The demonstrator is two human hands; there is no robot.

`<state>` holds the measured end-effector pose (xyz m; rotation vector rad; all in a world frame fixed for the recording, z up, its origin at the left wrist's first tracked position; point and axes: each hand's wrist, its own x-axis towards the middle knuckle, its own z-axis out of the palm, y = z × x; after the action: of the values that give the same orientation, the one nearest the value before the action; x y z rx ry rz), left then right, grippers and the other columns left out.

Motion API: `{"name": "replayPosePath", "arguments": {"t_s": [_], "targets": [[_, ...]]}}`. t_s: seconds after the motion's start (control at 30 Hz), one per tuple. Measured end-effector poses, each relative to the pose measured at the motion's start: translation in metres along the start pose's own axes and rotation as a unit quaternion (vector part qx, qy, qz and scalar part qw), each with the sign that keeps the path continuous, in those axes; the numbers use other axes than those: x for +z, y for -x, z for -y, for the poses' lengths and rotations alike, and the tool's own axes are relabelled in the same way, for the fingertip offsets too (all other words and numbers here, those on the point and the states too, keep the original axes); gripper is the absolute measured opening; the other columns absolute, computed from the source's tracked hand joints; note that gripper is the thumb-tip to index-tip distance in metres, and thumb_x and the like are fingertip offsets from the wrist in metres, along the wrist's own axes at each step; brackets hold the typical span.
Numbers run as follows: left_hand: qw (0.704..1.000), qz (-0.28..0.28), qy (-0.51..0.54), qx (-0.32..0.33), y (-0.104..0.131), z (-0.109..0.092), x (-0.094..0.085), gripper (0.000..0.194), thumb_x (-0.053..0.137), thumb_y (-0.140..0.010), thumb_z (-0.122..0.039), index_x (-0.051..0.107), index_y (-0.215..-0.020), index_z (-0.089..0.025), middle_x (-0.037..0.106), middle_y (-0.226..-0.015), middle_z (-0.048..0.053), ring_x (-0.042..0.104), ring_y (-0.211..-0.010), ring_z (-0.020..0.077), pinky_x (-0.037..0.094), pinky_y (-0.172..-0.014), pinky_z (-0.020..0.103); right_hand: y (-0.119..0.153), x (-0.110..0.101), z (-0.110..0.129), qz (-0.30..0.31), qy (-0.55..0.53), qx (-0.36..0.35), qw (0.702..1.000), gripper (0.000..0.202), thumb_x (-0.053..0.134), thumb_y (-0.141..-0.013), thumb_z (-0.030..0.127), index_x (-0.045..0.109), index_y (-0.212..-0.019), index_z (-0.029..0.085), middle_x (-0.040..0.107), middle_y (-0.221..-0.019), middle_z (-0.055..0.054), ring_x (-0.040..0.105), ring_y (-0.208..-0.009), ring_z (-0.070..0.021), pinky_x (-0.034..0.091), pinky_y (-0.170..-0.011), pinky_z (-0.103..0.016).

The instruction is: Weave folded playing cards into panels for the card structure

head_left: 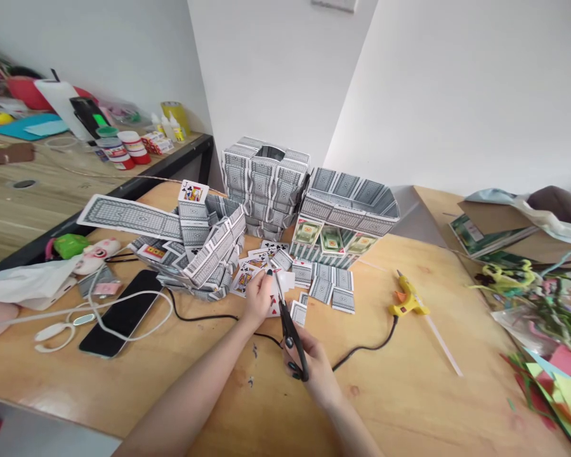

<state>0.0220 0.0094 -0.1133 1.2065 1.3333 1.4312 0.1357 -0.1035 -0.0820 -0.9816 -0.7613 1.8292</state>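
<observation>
1. In the head view, I have the black-handled scissors (292,330) gripped in the right hand (310,365), blades pointing toward the back edge of the wooden tabletop (380,400), around its middle.
2. I see the left hand (258,297) with its fingertips drawn together right beside the blades; whether they pinch a card, I cannot tell.
3. Just beyond both hands lie loose playing cards (245,277), faces up, with patterned-back card pieces (320,291) to their right.
4. Toward the back edge I have a tall box built of cards (261,184); it is open on top, and I see only a dark inner wall.
5. Beside it stands a long card tray (345,216), its top open and its inner back wall showing, above a row of green-faced cards (332,240).
6. Left of the loose cards, a lower folded-card structure (214,257) leans, with a jack of clubs (193,192) at its top.
7. Toward the tabletop's left end I find a smartphone (124,314); toward its right end, a yellow glue gun (408,303).
8. On the side table, near its right corner, stand red-and-white jars (134,148); I cannot make out their contents.
</observation>
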Motion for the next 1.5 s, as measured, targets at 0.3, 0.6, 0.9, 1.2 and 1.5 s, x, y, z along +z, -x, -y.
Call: {"name": "replayPosePath", "arguments": {"t_s": [0.3,0.6,0.9,1.2,1.5], "targets": [[0.995,0.031,-0.079,0.05,-0.002,-0.003,-0.003,0.028,0.038,-0.079,-0.029,0.027,-0.054,-0.019,0.031,-0.051,-0.004,0.032,-0.049,0.0102,0.027,-0.048,0.023,0.001,-0.002,0.001,-0.008,0.019,0.012,1.0,0.037,0.064,-0.07,0.043,0.055,-0.098,0.022,0.032,-0.061,0.006,0.023,-0.048,-0.0052,0.022,-0.042,-0.019],[0.992,0.025,-0.108,0.064,0.002,-0.006,-0.003,0.028,0.036,-0.08,-0.028,0.026,-0.055,-0.019,0.03,-0.05,-0.004,0.033,-0.049,0.0101,0.027,-0.049,0.024,0.003,0.0,0.004,-0.015,0.05,0.019,0.998,0.04,0.061,-0.071,0.044,0.054,-0.103,0.02,0.031,-0.058,0.007,0.024,-0.047,-0.0054,0.024,-0.041,-0.018],[0.993,0.024,-0.107,0.052,0.003,-0.006,-0.002,0.028,0.036,-0.08,-0.027,0.025,-0.055,-0.019,0.028,-0.049,-0.005,0.031,-0.048,0.0097,0.025,-0.048,0.023,0.005,0.002,0.01,-0.019,0.071,0.02,0.997,0.044,0.061,-0.071,0.046,0.054,-0.105,0.02,0.031,-0.055,0.008,0.024,-0.045,-0.0053,0.026,-0.04,-0.018],[0.992,0.026,-0.112,0.059,0.005,-0.008,-0.001,0.027,0.036,-0.081,-0.028,0.029,-0.056,-0.019,0.032,-0.05,-0.004,0.033,-0.049,0.0099,0.027,-0.048,0.023,0.004,0.003,0.005,-0.016,0.074,0.019,0.997,0.048,0.057,-0.075,0.043,0.048,-0.117,0.023,0.028,-0.054,0.008,0.024,-0.041,-0.0046,0.03,-0.036,-0.018],[0.987,0.05,-0.131,0.081,0.0,-0.005,-0.005,0.029,0.036,-0.081,-0.03,0.027,-0.055,-0.019,0.031,-0.051,-0.004,0.033,-0.05,0.0101,0.027,-0.05,0.024,0.001,0.004,0.006,-0.022,0.08,-0.028,0.996,0.051,0.062,-0.071,0.031,0.05,-0.119,0.023,0.025,-0.056,0.008,0.027,-0.045,-0.0061,0.042,-0.042,-0.021]]}}
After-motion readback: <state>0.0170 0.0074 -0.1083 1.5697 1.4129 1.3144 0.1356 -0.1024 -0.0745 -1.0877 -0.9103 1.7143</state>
